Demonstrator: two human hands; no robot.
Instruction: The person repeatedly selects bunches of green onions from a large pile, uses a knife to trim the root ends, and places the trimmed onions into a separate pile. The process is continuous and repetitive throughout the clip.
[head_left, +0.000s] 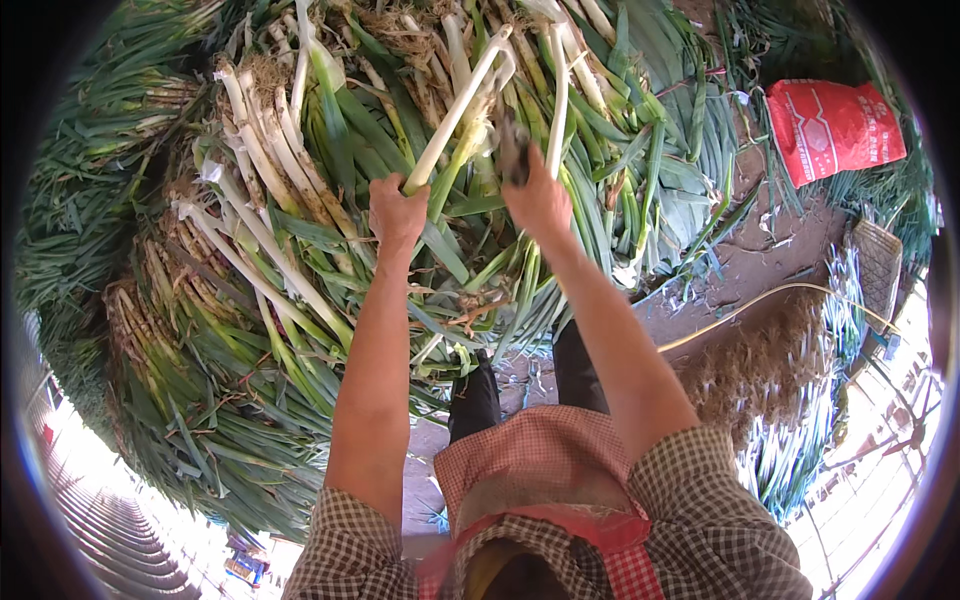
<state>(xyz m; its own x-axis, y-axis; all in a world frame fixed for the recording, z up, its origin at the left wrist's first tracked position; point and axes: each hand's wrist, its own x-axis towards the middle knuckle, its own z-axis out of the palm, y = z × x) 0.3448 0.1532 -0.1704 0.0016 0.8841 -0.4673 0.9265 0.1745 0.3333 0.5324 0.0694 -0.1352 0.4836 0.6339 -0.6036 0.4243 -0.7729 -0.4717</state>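
My left hand (399, 210) is closed around a long scallion (457, 116), whose white stem slants up and right over the pile. To its right, my right hand (537, 196) grips a dark, blurred tool (514, 154); its exact kind cannot be told. The tool is close to a second stem with loose outer leaves (474, 135). Under and around both hands lies a large heap of scallions (337, 150), with white stems, brown roots and green leaves. Another peeled white stem (558, 97) lies just right of the tool.
Bundled scallions (217, 420) are heaped at the left. A red printed sack (836, 131) rests on greens at the upper right. A yellow hose or cord (750, 304) crosses the dirt floor (690, 300), near more rooted bundles (765, 360) and a woven mat-like piece (876, 270).
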